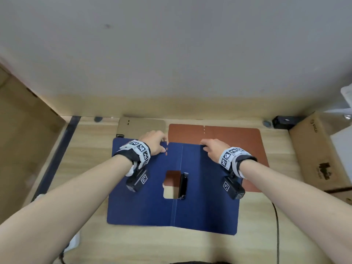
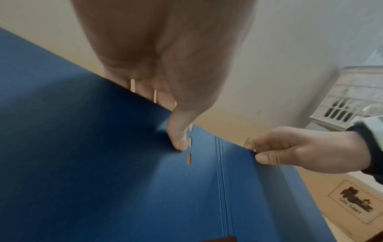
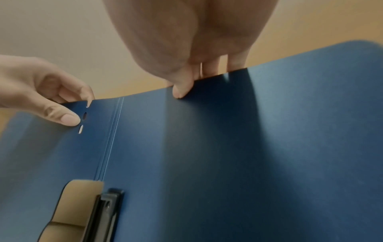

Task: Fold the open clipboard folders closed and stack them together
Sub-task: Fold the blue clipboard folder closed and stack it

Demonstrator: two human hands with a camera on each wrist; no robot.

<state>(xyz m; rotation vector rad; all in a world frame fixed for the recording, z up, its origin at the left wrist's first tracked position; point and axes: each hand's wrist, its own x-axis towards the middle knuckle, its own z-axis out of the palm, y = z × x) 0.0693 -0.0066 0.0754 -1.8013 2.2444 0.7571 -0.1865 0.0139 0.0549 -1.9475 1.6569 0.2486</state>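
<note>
An open blue clipboard folder (image 1: 205, 197) lies spread in front of me, its black clip (image 1: 183, 185) beside a cut-out near the spine. My left hand (image 1: 155, 142) pinches its far edge beside three small slots, thumb on top (image 2: 179, 142). My right hand (image 1: 211, 147) pinches the same far edge right of the spine, thumb on top (image 3: 182, 91). The far edge is lifted off the table. An open brown folder (image 1: 228, 134) lies behind, partly under the blue one. A closed tan folder (image 1: 141, 126) lies at the back left.
The wooden table (image 1: 85, 168) meets a pale wall at the back. Cardboard boxes stand at the left (image 1: 22, 130) and right (image 1: 320, 155). A black cable (image 1: 277, 225) runs down the right side. A small black device (image 1: 284, 121) sits at the back right.
</note>
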